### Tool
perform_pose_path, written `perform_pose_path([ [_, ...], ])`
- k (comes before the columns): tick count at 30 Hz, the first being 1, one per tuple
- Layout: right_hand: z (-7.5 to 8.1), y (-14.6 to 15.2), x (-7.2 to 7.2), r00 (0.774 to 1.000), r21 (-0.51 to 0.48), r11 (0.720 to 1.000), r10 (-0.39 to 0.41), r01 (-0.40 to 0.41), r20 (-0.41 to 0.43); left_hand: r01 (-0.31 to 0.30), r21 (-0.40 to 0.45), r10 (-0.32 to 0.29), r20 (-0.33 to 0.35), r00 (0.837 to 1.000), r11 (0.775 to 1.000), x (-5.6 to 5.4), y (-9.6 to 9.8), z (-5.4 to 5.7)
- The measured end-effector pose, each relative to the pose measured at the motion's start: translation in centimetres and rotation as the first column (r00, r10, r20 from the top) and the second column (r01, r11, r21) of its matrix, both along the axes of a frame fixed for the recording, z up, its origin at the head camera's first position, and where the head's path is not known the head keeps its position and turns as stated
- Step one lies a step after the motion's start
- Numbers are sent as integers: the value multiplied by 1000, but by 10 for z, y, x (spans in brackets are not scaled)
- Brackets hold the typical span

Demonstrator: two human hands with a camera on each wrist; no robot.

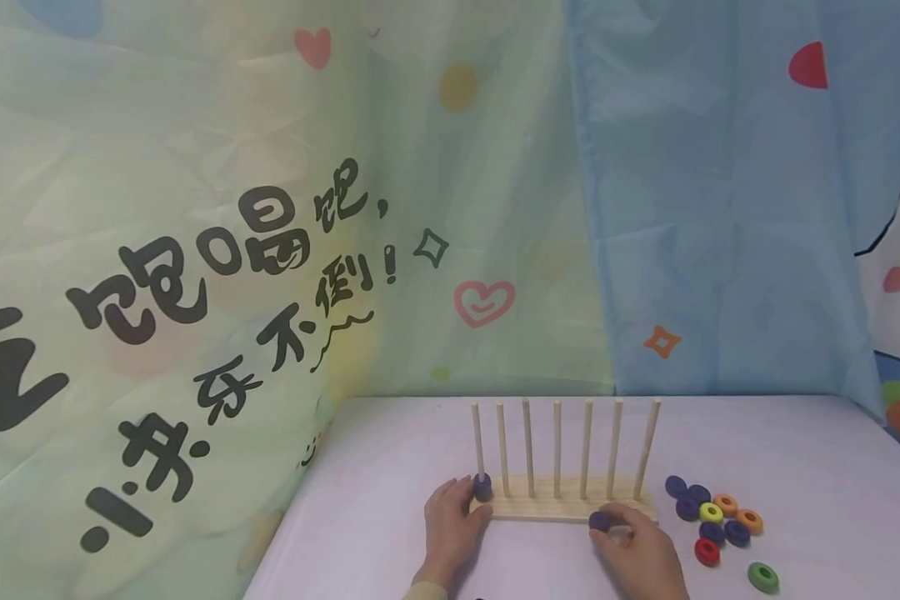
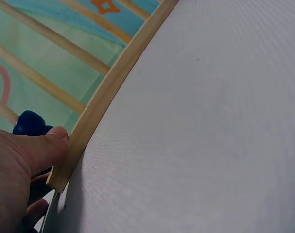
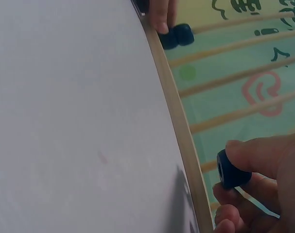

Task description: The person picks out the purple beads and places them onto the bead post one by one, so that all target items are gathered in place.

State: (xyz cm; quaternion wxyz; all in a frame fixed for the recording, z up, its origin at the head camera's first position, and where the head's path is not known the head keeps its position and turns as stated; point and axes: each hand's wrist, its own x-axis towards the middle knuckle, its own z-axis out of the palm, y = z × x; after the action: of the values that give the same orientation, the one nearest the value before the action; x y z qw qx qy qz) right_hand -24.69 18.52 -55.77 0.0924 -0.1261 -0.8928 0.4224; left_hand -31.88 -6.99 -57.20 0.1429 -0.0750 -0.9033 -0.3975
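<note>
A wooden peg board with several upright pegs stands on the table. Two dark blue rings are stacked on its leftmost peg. My left hand grips the board's left end, thumb at the front edge beside those rings; in the left wrist view the thumb lies against the wood and the other fingers are partly hidden behind it. Near the board's right front edge, my right hand pinches another dark blue ring between thumb and fingers. The right wrist view shows this blue ring tipped on its side, off the pegs.
Right of the board lie loose rings: several blue ones, two orange, a yellow, a red and, nearer the front, a green. A printed curtain hangs behind and left of the white table.
</note>
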Motion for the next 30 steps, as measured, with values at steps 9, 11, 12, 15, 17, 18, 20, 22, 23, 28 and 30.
perform_pose_path([
  [9,-4,-25,7,996,-62,994,93,-94,-8,9,6,-9,-38,999,1000,-4,0,-6],
  [11,-5,-28,8,995,-60,993,101,-101,-5,12,11,-11,-39,999,1000,-4,0,-7],
  [12,-5,-29,8,995,-51,993,103,-103,-5,11,10,-11,-40,999,1000,-5,1,-7],
  [15,-5,-32,9,994,-37,993,109,-109,1,10,15,-9,-33,999,1000,-4,1,-7],
  [17,-4,-34,9,994,-31,993,113,-113,2,4,15,-4,-17,1000,1000,-4,1,-6],
  [18,-4,-34,9,993,-27,993,116,-116,2,3,15,-3,-12,1000,1000,-3,1,-6],
  [20,-3,-35,9,992,-26,992,122,-122,-1,-1,15,1,11,1000,1000,-3,1,-5],
  [22,-2,-36,10,992,-33,991,127,-127,-10,-4,14,4,26,1000,1000,-4,2,-5],
  [23,-1,-36,11,992,-40,991,129,-129,-17,-3,14,3,26,1000,1000,-4,1,-5],
  [28,2,-41,13,988,-89,985,148,-151,-39,6,5,-6,-25,1000,1000,-6,0,-7],
  [30,1,-42,13,986,-93,982,159,-162,-44,10,-2,-10,-45,999,1000,-7,-1,-7],
])
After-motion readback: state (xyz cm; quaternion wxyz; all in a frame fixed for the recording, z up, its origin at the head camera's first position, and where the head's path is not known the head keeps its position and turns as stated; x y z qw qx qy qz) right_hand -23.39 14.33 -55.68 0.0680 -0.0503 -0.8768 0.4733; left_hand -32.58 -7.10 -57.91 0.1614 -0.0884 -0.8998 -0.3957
